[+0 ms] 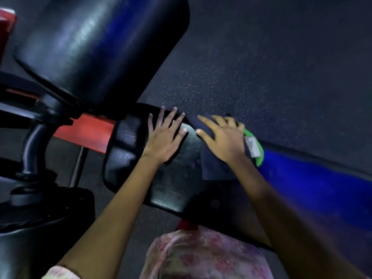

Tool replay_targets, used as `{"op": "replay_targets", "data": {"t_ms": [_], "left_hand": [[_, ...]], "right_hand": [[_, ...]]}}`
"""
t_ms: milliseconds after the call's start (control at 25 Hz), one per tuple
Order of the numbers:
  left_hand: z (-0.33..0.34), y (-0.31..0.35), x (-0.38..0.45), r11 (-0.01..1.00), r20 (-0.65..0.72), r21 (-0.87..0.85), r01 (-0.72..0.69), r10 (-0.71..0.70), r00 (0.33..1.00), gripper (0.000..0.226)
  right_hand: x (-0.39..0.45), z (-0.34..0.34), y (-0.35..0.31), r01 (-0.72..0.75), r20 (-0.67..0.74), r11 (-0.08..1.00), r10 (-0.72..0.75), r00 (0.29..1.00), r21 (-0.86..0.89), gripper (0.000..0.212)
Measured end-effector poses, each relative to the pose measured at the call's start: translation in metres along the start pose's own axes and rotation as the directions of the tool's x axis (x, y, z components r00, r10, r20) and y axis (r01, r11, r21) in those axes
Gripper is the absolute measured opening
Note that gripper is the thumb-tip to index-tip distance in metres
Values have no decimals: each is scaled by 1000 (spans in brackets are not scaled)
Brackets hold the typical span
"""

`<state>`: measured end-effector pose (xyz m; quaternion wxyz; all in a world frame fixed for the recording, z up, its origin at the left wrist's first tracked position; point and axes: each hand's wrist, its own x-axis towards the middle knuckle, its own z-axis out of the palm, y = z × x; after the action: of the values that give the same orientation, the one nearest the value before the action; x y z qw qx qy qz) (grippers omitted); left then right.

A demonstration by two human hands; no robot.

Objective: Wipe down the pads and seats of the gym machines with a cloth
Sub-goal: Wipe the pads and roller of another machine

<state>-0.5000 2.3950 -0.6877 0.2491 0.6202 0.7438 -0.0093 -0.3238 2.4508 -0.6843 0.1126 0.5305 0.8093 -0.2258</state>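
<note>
While both palms press down, the lines below run from the hands outward.

Right hand (223,137): spread flat on top of a dark cloth (216,168), fingers splayed, pinning it to the seat rather than pinching it.
Left hand (164,136): bare, fingers fanned wide, flat on the seat (171,190) just beside the cloth; it grips nothing and looks like a brace.
Cloth: lies on the seat's far right part, a green edge with a pale tag (254,147) showing past the knuckles; I judge it light, limp and prone to bunching, so a broad palm on its middle suits it better than a fingertip hold.
Seat: black glossy vinyl, likely padded and slick, so the cloth should glide; its frame looks firm enough to lean on.
Back pad (96,51): large, black, shiny, rising at upper left, touched by neither hand.
Frame (88,130): red bar and dark tubing to the left.
Floor (261,67): dark speckled rubber, with a blue strip (314,184) at right.
Room: dim; details blurred.
</note>
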Motion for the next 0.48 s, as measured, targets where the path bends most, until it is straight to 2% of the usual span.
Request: {"op": "replay_targets", "data": {"t_ms": [80,200,280,360,440,480], "left_hand": [[7,13,0,1000,4,-8,16,-16,1000,85],[11,28,0,999,13,12,47,-47,999,67],[13,43,-5,999,43,39,16,-17,999,60],[19,65,-10,998,52,54,-29,27,998,72],[27,87,-12,997,54,52,-48,45,998,77],[32,100,-12,997,60,57,-50,46,997,73]], "right_hand": [[9,5,-8,63,18,998,-63,998,-10,54],[-15,5,39,111,-109,994,-113,988,-23,61],[-45,6,91,46,-224,998,-52,973,-30,62],[-67,8,122,-70,-297,997,63,953,-12,60],[-62,12,113,-115,-312,993,104,944,-18,55],[-57,13,104,-91,-310,996,79,948,-24,54]]}}
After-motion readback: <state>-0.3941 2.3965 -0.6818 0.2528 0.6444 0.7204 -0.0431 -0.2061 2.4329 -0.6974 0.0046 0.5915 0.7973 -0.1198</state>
